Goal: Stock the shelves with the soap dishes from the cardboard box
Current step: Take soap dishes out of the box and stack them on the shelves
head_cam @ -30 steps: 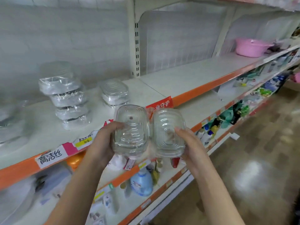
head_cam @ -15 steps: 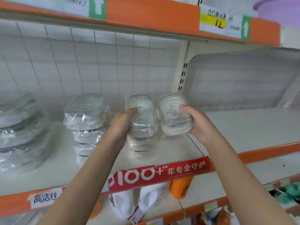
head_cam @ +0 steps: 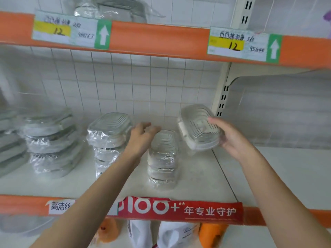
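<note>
Nearest, along the shelf (head_cam: 206, 187) edge, runs a red banner (head_cam: 179, 210) with bottles on the tier below. Just above it both forearms reach in. The left hand (head_cam: 141, 138) hovers with fingers (head_cam: 150, 129) loosely curled and gripping nothing, their tips just beside the top of a clear stack of soap dishes (head_cam: 163, 158) that stands upright on the shelf. The right hand (head_cam: 231, 140) grips a tilted soap dish (head_cam: 198, 127), thumb on its ribbed face, the other fingers hidden under its far side. That dish sits up and to the right of the left fingers, off the shelf surface.

The dishes are clear plastic, rounded rectangles with stepped concentric ribs, film-wrapped. They look light and stiff but slick; I judge a hold across the short sides, at the rim, safest, since the film may slide.

Left of the left fingers stands a wrapped stack (head_cam: 109, 138), further left a grey stack (head_cam: 50, 142). Behind all lies the white tiled wall (head_cam: 125, 83); above, an orange shelf lip with price tags (head_cam: 69, 31).
</note>
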The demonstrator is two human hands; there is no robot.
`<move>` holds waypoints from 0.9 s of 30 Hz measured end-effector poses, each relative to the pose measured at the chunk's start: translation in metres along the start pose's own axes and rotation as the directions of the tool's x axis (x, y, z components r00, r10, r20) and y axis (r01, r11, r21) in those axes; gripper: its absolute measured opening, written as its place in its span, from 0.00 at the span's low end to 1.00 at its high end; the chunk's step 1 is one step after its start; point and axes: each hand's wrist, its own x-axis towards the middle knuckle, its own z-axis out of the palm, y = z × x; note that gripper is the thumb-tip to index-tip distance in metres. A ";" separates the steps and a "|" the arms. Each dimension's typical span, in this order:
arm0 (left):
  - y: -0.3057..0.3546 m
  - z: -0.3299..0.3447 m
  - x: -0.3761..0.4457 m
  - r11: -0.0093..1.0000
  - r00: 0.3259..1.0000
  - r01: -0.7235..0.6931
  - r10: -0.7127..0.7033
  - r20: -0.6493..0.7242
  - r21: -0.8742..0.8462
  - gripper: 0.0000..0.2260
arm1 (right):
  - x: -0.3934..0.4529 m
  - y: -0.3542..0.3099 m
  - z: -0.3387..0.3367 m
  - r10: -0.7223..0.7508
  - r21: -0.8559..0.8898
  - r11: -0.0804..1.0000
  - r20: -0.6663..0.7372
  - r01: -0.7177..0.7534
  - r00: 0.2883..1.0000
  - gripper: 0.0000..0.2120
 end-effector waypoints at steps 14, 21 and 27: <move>0.032 -0.008 -0.005 0.969 0.995 0.103 -0.102 0.016 -0.226 0.08 | 0.019 -0.006 0.038 0.010 -0.190 0.982 -0.002 -0.010 1.000 0.10; 0.014 0.003 -0.015 0.949 0.992 -0.026 0.065 -0.112 0.315 0.23 | 0.021 0.033 0.056 -0.019 -0.046 0.999 -0.028 0.018 0.999 0.20; 0.009 -0.003 -0.016 0.971 0.989 -0.041 0.074 -0.130 0.234 0.19 | 0.025 0.025 0.074 -0.057 -0.180 0.982 -0.003 0.056 0.998 0.15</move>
